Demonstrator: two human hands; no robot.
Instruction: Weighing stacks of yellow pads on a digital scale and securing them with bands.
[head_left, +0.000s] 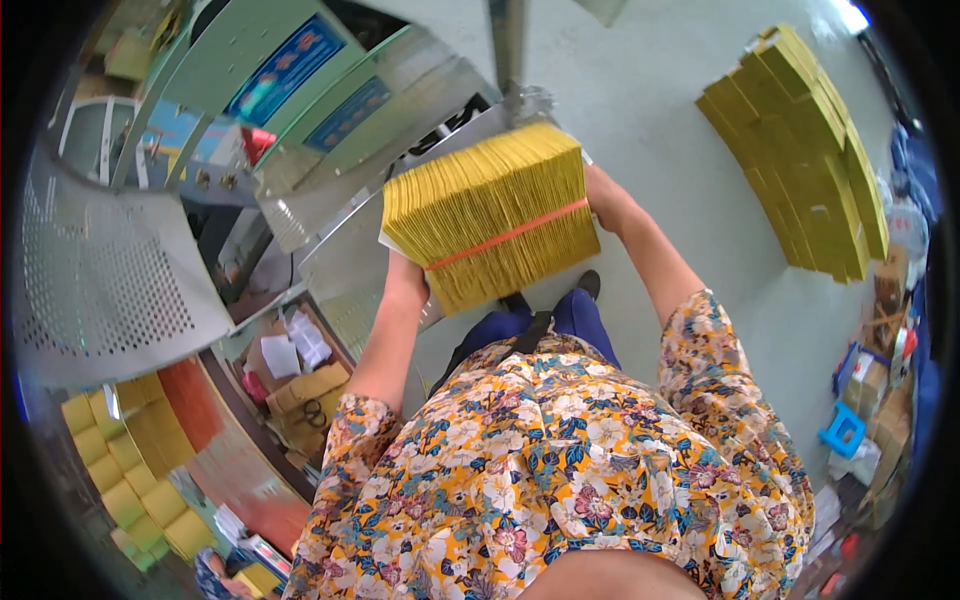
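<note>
A thick bundle of yellow paper sheets [490, 215], wrapped by one orange band, is held out in front of my body, tilted slightly up to the right. My left hand [406, 278] grips its left end, with the fingers mostly hidden behind it. At the right end, my right hand [604, 196] clasps the side, its fingers partly out of sight. White edges show at both ends of the bundle. Just beyond the bundle lies the metal bed of a green machine [330, 130].
Many yellow bundles form a tall pile [800, 160] on the grey floor at the right. At the left are a perforated metal panel [110, 270], a box of scraps with scissors [310, 400], and yellow stacks [130, 470]. A blue plastic stool [842, 430] stands among clutter. Another person [215, 575] shows at lower left.
</note>
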